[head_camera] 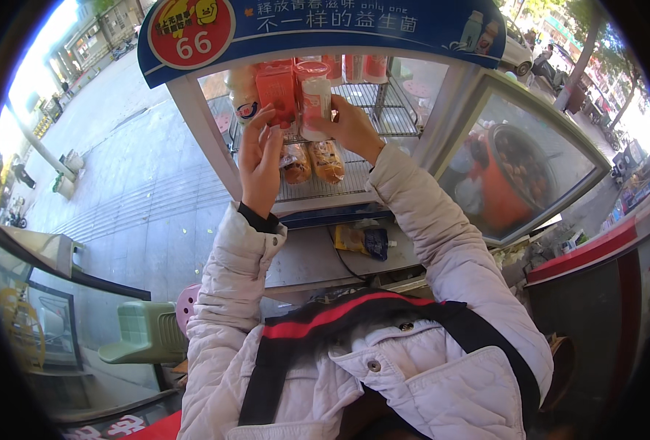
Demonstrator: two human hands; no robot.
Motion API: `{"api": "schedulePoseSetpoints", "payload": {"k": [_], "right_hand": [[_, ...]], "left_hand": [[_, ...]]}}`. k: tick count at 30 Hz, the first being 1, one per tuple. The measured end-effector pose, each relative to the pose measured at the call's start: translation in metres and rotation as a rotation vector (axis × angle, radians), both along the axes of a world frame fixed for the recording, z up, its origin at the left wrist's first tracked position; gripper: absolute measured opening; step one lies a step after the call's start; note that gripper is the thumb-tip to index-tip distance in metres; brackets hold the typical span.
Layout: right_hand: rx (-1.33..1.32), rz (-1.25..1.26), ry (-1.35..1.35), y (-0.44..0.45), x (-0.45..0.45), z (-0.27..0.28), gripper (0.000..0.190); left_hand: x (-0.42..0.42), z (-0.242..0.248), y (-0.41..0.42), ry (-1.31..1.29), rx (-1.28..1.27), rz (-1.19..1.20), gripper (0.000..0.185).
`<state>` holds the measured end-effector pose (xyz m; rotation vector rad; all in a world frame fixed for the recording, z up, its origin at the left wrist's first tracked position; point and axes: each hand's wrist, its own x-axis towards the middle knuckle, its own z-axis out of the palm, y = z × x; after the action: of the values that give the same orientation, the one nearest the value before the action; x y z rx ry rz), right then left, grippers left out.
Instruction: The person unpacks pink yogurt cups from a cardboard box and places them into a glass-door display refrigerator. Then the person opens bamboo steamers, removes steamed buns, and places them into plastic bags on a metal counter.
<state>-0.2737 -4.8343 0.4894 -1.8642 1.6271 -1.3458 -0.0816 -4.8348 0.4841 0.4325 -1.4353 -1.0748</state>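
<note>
My right hand (352,129) grips a pink-and-white drink bottle (316,99) on the upper wire rack (399,110) of a glass-sided display cabinet. Just left of it is a red drink carton (277,88); the raised fingers of my left hand (261,154) are in front of its lower left edge. Whether they touch the carton I cannot tell. A white bottle (240,91) stands further left. More pink-and-white containers (375,69) are in the row behind. On the lower rack lie wrapped bread rolls (327,162), partly below my hands.
The cabinet's glass door (523,159) hangs open at the right, with an orange pot seen through or reflected in it. A yellow-and-blue spouted pouch (362,241) and a dark cable lie on the ledge below. A green plastic chair (143,333) stands at the lower left.
</note>
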Motion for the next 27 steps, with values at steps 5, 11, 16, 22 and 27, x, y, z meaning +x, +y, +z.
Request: {"api": "schedulePoseSetpoints", "payload": {"k": [5,11,16,22,27], "right_hand": [[-0.023,-0.032,0.109,-0.001,0.009,0.002,0.049],[-0.015,-0.005,0.156,-0.004,0.007,0.006,0.043],[0.113,-0.009,0.301,-0.015,-0.002,-0.007,0.043],[-0.150,-0.013,0.039,-0.052,-0.076,0.019,0.021],[-0.245,-0.582,0.840,-0.156,-0.097,0.014,0.034]], "left_hand": [[-0.004,0.039,-0.034,-0.298,-0.411,0.088,0.030],[-0.017,0.068,-0.083,-1.020,-0.832,0.409,0.044],[-0.013,0.069,-0.090,-1.024,-0.858,0.343,0.044],[-0.047,0.082,-0.088,-1.040,-1.007,0.315,0.031],[-0.078,0.092,-0.097,-1.455,-0.948,0.147,0.063]]}}
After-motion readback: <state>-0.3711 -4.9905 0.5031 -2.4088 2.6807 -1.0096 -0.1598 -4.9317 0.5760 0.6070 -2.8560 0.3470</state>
